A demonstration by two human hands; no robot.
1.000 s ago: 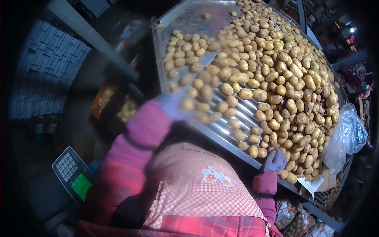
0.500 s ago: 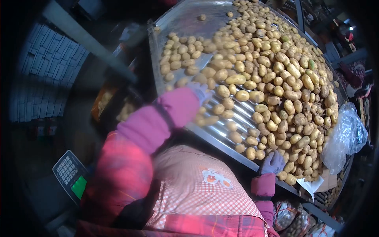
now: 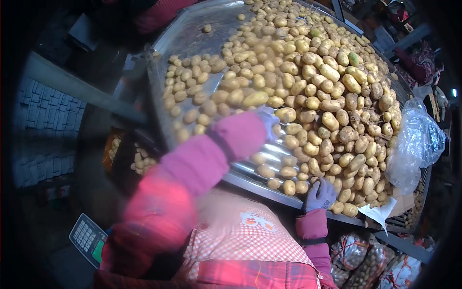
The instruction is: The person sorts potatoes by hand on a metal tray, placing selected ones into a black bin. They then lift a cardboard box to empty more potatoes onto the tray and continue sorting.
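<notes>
My left hand, in a pale grey-purple glove, is over the slatted part of a metal sorting table. It is beside the near edge of a big heap of potatoes. The pink sleeve and motion blur hide most of its fingers, so whether it grips a potato does not show. Wearing a like glove, my right hand rests at the table's front rim against the nearest potatoes, its fingers lying loosely over them with nothing visibly gripped. Smaller loose potatoes lie to the left on the metal.
Clear plastic film hangs at the table's right, above a torn white paper. Filled bags of potatoes stand below right. A scale display with keys is at lower left, under a slanting metal post.
My left hand has swept right across the slats toward the heap. My right hand stays at the rim. The whole view has shifted, and a red sleeve now shows at the top.
</notes>
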